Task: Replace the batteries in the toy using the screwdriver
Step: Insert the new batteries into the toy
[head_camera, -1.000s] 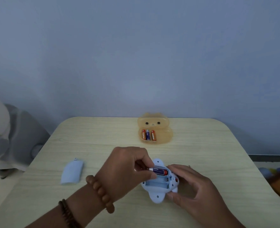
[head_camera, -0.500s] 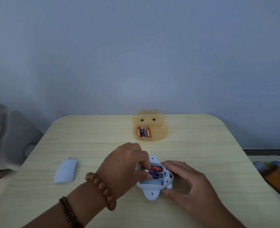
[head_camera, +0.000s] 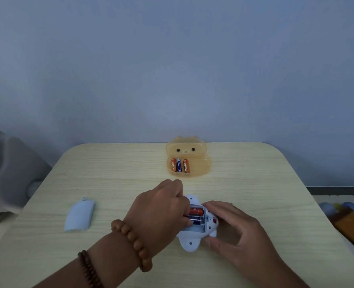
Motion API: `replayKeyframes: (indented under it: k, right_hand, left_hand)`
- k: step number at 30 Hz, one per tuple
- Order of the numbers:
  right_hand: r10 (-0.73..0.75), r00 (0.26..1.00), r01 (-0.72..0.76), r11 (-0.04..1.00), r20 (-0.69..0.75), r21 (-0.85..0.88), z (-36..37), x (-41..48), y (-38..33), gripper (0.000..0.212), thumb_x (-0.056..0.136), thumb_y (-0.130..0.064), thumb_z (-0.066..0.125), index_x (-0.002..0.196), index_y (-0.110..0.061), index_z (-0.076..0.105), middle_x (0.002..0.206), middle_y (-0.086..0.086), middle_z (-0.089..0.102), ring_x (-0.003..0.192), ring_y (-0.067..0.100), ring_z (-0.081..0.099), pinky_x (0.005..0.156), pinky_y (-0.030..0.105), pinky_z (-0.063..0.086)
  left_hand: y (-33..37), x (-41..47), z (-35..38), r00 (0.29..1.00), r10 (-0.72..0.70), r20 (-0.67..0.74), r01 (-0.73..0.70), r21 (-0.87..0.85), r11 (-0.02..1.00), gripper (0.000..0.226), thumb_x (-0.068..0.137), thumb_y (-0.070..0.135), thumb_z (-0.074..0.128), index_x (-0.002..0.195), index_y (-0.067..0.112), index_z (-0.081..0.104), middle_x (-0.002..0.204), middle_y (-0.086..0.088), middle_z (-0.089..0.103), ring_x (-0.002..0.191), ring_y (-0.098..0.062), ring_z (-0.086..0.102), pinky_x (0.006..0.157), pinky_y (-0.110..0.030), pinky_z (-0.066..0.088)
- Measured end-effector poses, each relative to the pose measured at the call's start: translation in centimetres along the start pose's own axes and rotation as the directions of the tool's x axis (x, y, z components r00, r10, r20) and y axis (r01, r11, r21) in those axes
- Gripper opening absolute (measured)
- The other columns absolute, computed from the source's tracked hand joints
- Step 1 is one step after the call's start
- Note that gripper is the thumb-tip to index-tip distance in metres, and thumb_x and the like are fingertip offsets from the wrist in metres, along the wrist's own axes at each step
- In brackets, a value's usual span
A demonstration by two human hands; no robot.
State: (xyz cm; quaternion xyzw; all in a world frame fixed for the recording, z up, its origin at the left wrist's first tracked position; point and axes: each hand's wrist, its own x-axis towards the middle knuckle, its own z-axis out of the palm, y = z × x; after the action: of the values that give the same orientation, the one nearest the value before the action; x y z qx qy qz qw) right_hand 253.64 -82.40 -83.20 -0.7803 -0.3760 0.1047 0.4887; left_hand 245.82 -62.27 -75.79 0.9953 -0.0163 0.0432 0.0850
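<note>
Far left, off the counter (head_camera: 109, 173) edge: grey fabric heap (head_camera: 7, 169), well apart from both hands.

On counter, left of the left hand (head_camera: 159, 213): pale blue battery cover (head_camera: 79, 215), lying flat, detached, near but not touching the wrist. Two brown bead bracelets (head_camera: 130, 242) on left forearm.

Left hand fingers curled and pressed together, tips down inside open battery bay of pale blue toy (head_camera: 192, 235). Pinching or pushing on the blue battery (head_camera: 196, 220); exact contact hidden under the fingers, cannot tell which. Just beyond the fingertips, same bay: orange battery (head_camera: 196, 210), seated, lying parallel to and touching the blue one. Nearest slot of bay looks unfilled.

Toy upside down on counter, between the two hands, held from both sides.

Well beyond the fingers, toward far edge of counter: translucent orange bear-face case (head_camera: 189, 161), lid up. Three spare batteries (head_camera: 179, 165) inside, side by side, orange-blue-orange.

Right hand (head_camera: 236, 231) fingers loosely spread, cupping right side of toy; fingertips on its far right edge, thumb against its near right edge. Steadying grip, not a pinch.

Far right, below counter level: blurred blue and orange objects (head_camera: 346, 219) on the floor, too unclear to identify.

No screwdriver visible anywhere.
</note>
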Motion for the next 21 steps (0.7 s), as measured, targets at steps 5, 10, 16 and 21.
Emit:
replayKeyframes:
  k: [5, 10, 16, 21]
  right_hand:
    - [-0.002, 1.0, 0.002, 1.0, 0.001, -0.009, 0.1, 0.1, 0.1, 0.061, 0.074, -0.016, 0.086, 0.13, -0.025, 0.063, 0.128, -0.02, 0.063, 0.121, 0.001, 0.058, 0.096, 0.009, 0.044]
    - [-0.004, 1.0, 0.004, 1.0, -0.009, -0.001, 0.2, 0.1, 0.0, 0.061, 0.074, -0.018, 0.086, 0.13, -0.027, 0.063, 0.129, -0.025, 0.061, 0.12, -0.003, 0.058, 0.096, 0.006, 0.042]
    - [-0.009, 1.0, 0.009, 1.0, -0.008, 0.001, 0.3, 0.2, 0.1, 0.063, 0.073, -0.019, 0.087, 0.13, -0.027, 0.062, 0.13, -0.025, 0.06, 0.121, -0.003, 0.058, 0.095, 0.006, 0.043]
    - [-0.012, 1.0, 0.012, 1.0, -0.017, -0.022, 0.2, 0.0, 0.3, 0.064, 0.073, -0.021, 0.086, 0.13, -0.035, 0.061, 0.133, -0.028, 0.057, 0.123, -0.007, 0.054, 0.098, 0.004, 0.04]
  left_hand:
    - [-0.7, 0.0, 1.1, 0.993, 0.079, -0.084, -0.072, 0.079, 0.994, 0.022, 0.072, 0.047, 0.071, 0.063, 0.029, 0.062, 0.077, 0.013, 0.048, 0.067, -0.004, 0.046, 0.037, -0.021, 0.04]
    - [-1.0, 0.1, 1.8, 0.984, 0.098, -0.148, -0.091, 0.056, 0.994, 0.024, 0.069, 0.045, 0.079, 0.06, 0.03, 0.062, 0.073, 0.014, 0.048, 0.065, -0.002, 0.04, 0.037, -0.022, 0.041]
    - [-1.0, -0.1, 1.9, 0.979, 0.128, -0.16, -0.125, 0.026, 0.992, 0.026, 0.066, 0.038, 0.085, 0.055, 0.025, 0.065, 0.067, 0.01, 0.05, 0.064, -0.008, 0.047, 0.035, -0.027, 0.043]
    - [-0.4, -0.8, 2.5, 0.976, 0.106, -0.191, -0.106, 0.009, 0.994, 0.021, 0.069, 0.022, 0.083, 0.059, 0.022, 0.065, 0.071, 0.006, 0.052, 0.066, -0.012, 0.048, 0.042, -0.03, 0.046]
